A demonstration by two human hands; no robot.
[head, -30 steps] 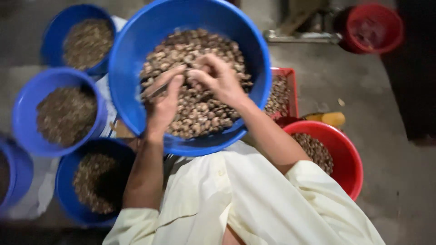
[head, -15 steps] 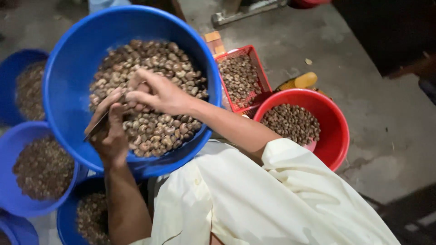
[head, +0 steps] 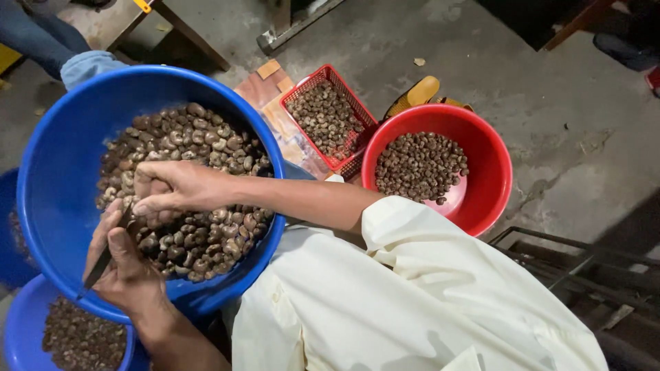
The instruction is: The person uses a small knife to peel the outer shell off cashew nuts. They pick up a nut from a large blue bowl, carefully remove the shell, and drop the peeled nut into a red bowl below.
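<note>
Other containers on the concrete floor

Right of the hands stand 1 red basket (head: 328,122) and 1 red bowl (head: 489,180), both holding brown nuts; a smaller blue bowl (head: 27,330) of nuts sits below the hands.

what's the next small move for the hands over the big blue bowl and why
Probably bring the nut pinched in the right hand to the knife in the left hand: both hands meet over the nuts, blade ready, though the nut itself is hidden.
</note>
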